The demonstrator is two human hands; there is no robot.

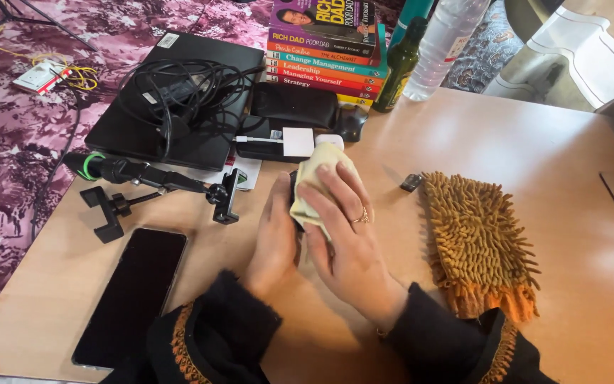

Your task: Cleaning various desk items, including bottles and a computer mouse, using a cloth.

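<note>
On the wooden table (520, 142), a small dark object (293, 203) is gripped edgewise by the left hand (273, 238), mostly hidden. A pale yellow cloth (319, 171) is pressed over it by the right hand (346, 238), fingers closed. Cloth's probably soft and floppy; the object seems rigid, best held by its edges.

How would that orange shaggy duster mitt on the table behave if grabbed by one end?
The orange duster mitt would probably flop and drape: it lies flat, all soft shaggy pile. Likely light for its size. The fringed fibres should grip the wooden table, so pushing may bunch it.
</note>
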